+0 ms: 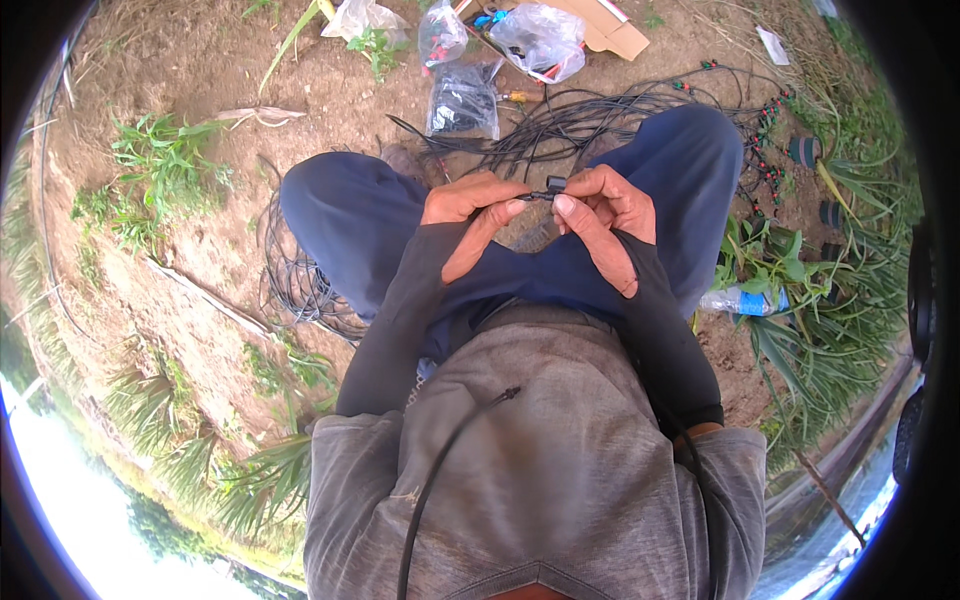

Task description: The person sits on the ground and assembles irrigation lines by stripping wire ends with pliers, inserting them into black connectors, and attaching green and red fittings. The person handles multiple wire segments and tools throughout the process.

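Above my lap, my two hands meet fingertip to fingertip around a small black fitting [555,184]. My left hand [468,208] is closed, pinching a short thin black tube [532,196] between thumb and fingers. On the other side, my right hand [608,205] grips the fitting, its thumb pressed along the lower side and its fingers curled behind. The fitting touches the tube; whether the two are joined cannot be made out. Dark sleeves cover both forearms, and my knees in blue trousers [350,215] spread on either side.
Beyond my lap lies a tangle of black tubing [570,122], with red-and-green small parts [765,150] at right. Bags of black pieces [463,103] and clear plastic [545,40] sit by a cardboard box [612,28]. A water bottle [745,301] and another coil [300,285] flank me.
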`<action>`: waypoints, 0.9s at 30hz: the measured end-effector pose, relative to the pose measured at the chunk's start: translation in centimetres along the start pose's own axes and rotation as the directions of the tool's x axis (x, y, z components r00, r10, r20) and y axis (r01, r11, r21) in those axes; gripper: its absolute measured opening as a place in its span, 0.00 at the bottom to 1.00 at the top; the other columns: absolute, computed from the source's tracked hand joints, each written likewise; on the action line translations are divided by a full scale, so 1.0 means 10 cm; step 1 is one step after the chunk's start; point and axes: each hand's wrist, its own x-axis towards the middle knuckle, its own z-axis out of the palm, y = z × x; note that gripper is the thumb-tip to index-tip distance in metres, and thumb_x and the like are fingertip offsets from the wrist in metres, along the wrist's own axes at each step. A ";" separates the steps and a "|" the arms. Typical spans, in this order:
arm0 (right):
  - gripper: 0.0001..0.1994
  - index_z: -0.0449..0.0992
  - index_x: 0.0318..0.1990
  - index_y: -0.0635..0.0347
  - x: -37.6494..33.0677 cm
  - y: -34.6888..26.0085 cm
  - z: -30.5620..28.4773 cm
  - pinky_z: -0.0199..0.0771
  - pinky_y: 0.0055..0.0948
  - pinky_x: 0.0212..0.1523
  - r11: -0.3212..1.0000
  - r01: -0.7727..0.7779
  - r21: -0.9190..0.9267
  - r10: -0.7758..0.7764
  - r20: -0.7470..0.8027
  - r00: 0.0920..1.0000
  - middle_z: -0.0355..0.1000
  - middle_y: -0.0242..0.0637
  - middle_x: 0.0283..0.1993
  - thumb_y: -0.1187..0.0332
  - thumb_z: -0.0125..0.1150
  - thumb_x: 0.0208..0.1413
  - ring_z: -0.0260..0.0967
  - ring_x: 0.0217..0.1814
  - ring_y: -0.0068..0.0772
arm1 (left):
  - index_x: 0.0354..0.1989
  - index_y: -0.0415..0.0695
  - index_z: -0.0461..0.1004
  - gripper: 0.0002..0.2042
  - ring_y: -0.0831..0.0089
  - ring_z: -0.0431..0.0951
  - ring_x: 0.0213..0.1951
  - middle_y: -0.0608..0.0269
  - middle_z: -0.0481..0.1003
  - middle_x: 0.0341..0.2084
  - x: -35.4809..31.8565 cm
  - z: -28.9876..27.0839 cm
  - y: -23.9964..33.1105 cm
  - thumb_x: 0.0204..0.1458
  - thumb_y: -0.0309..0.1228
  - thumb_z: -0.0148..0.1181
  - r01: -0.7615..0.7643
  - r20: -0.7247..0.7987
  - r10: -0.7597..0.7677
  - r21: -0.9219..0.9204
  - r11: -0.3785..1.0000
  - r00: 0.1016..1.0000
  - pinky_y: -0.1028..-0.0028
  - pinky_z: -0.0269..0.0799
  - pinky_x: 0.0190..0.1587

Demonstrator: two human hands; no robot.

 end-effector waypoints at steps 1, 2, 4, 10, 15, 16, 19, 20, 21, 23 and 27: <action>0.03 0.72 0.36 0.64 -0.01 0.00 0.00 0.66 0.16 0.32 1.000 0.005 -0.020 -0.005 0.002 1.000 0.70 0.29 0.31 0.78 0.60 0.56 0.66 0.31 0.14 | 0.41 0.36 0.77 0.08 0.80 0.67 0.26 0.66 0.68 0.24 -0.01 0.00 -0.01 0.54 0.24 0.57 -0.008 -0.008 0.008 0.006 1.000 1.000 0.79 0.62 0.29; 0.03 0.72 0.36 0.64 -0.01 -0.01 0.01 0.66 0.16 0.32 0.999 0.011 -0.040 -0.011 0.003 1.000 0.70 0.29 0.31 0.77 0.60 0.56 0.66 0.31 0.14 | 0.41 0.37 0.77 0.08 0.80 0.67 0.26 0.66 0.68 0.24 -0.01 0.00 -0.01 0.54 0.25 0.57 0.000 -0.009 0.000 0.010 1.000 1.000 0.79 0.62 0.29; 0.03 0.73 0.36 0.65 -0.02 -0.02 0.01 0.67 0.17 0.33 0.994 0.018 -0.105 -0.018 0.004 1.000 0.71 0.29 0.31 0.77 0.60 0.56 0.66 0.31 0.15 | 0.41 0.37 0.77 0.08 0.80 0.67 0.26 0.67 0.69 0.23 -0.03 -0.01 -0.01 0.54 0.25 0.57 0.016 -0.009 -0.015 0.016 1.000 1.000 0.79 0.63 0.29; 0.03 0.72 0.33 0.66 -0.01 -0.13 -0.07 0.69 0.20 0.33 0.862 0.207 -0.462 -0.140 0.175 0.975 0.71 0.33 0.29 0.78 0.61 0.53 0.68 0.30 0.18 | 0.38 0.38 0.78 0.08 0.73 0.68 0.22 0.61 0.68 0.20 -0.03 -0.06 0.03 0.50 0.22 0.60 -0.159 0.062 0.152 0.144 0.977 0.987 0.75 0.64 0.26; 0.05 0.71 0.30 0.67 0.00 -0.17 -0.11 0.70 0.21 0.32 0.746 0.363 -0.558 -0.197 0.336 0.921 0.71 0.37 0.29 0.79 0.62 0.52 0.69 0.29 0.21 | 0.34 0.41 0.77 0.07 0.62 0.72 0.22 0.59 0.71 0.20 -0.07 -0.04 -0.04 0.46 0.25 0.64 -0.250 0.079 0.237 0.271 0.930 0.968 0.69 0.66 0.24; 0.05 0.71 0.30 0.67 -0.02 -0.18 -0.10 0.70 0.21 0.31 0.783 0.300 -0.545 -0.141 0.315 0.939 0.71 0.36 0.29 0.79 0.62 0.52 0.69 0.29 0.20 | 0.34 0.42 0.77 0.07 0.62 0.73 0.22 0.59 0.71 0.20 -0.09 -0.04 -0.06 0.45 0.24 0.64 -0.271 0.088 0.256 0.289 0.918 0.963 0.69 0.66 0.24; 0.04 0.71 0.31 0.66 -0.06 -0.22 -0.07 0.70 0.21 0.30 0.849 0.120 -0.514 0.018 0.255 0.967 0.71 0.34 0.29 0.78 0.61 0.53 0.68 0.28 0.19 | 0.34 0.39 0.78 0.09 0.63 0.76 0.24 0.58 0.74 0.24 -0.14 -0.03 -0.06 0.42 0.20 0.64 -0.301 0.107 0.282 0.311 0.901 0.953 0.71 0.70 0.26; 0.04 0.71 0.31 0.66 -0.07 -0.23 -0.05 0.70 0.20 0.30 0.855 0.070 -0.515 0.062 0.235 0.970 0.71 0.33 0.29 0.78 0.60 0.54 0.68 0.28 0.19 | 0.34 0.40 0.78 0.09 0.63 0.76 0.24 0.58 0.75 0.23 -0.16 -0.02 -0.05 0.41 0.19 0.64 -0.305 0.100 0.288 0.357 0.883 0.952 0.71 0.70 0.26; 0.03 0.71 0.31 0.66 -0.07 -0.24 -0.04 0.70 0.20 0.30 0.858 0.020 -0.514 0.106 0.215 0.971 0.71 0.33 0.29 0.77 0.60 0.55 0.68 0.28 0.18 | 0.33 0.40 0.78 0.10 0.63 0.76 0.24 0.59 0.75 0.23 -0.17 -0.01 -0.03 0.41 0.19 0.64 -0.306 0.094 0.294 0.402 0.863 0.951 0.71 0.70 0.26; 0.04 0.71 0.31 0.65 -0.08 -0.21 -0.05 0.71 0.19 0.29 0.904 -0.139 -0.404 0.223 0.168 0.960 0.71 0.32 0.28 0.77 0.59 0.56 0.68 0.28 0.18 | 0.33 0.41 0.77 0.11 0.64 0.76 0.24 0.60 0.74 0.23 -0.18 0.00 -0.04 0.39 0.18 0.63 -0.344 0.093 0.339 0.447 0.826 0.936 0.72 0.70 0.25; 0.05 0.72 0.33 0.65 -0.07 -0.17 -0.10 0.69 0.17 0.31 0.891 -0.425 -0.156 0.446 0.143 0.883 0.71 0.30 0.28 0.73 0.60 0.56 0.68 0.28 0.16 | 0.33 0.44 0.76 0.14 0.67 0.75 0.22 0.65 0.71 0.22 -0.15 0.00 -0.13 0.34 0.21 0.62 -0.472 0.119 0.483 0.503 0.724 0.867 0.71 0.68 0.22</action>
